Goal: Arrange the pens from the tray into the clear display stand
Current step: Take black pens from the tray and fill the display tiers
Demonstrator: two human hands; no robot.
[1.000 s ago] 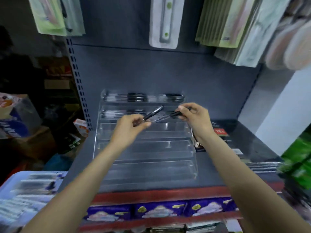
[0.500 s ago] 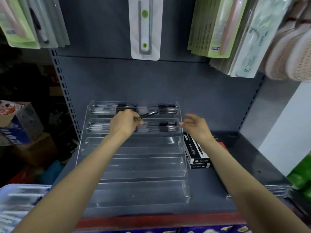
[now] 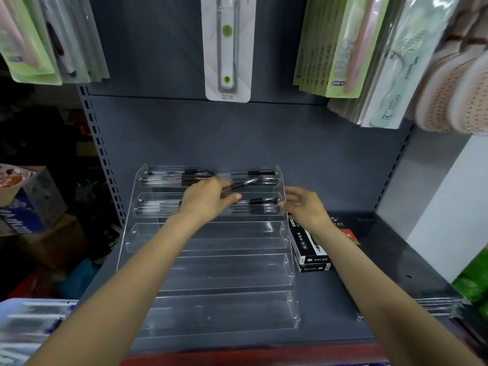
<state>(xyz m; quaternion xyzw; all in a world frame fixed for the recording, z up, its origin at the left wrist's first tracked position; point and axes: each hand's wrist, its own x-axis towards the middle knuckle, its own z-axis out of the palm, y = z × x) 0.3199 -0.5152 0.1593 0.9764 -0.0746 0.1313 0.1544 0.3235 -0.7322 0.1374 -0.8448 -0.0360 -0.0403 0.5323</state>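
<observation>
A clear tiered display stand (image 3: 211,276) sits on the grey shelf. Its top two rows hold black-and-clear pens (image 3: 169,178), and the lower rows hold none. My left hand (image 3: 206,202) hovers over the second row, pinching one black pen (image 3: 243,184) that points up and to the right. My right hand (image 3: 303,207) is at the right end of the second row, fingers spread, holding nothing. The tray of pens (image 3: 29,326) is at the bottom left, blurred.
Two black pen boxes (image 3: 309,249) lie right of the stand. Packaged goods (image 3: 227,46) hang above the shelf. Cardboard boxes (image 3: 29,202) are stacked at the left. Metal rails (image 3: 438,305) lie at the shelf's right edge.
My right hand put its pen into the second row and came away with nothing in it. My left hand moved up over the rows, still holding its pen. The view tilted upward.
</observation>
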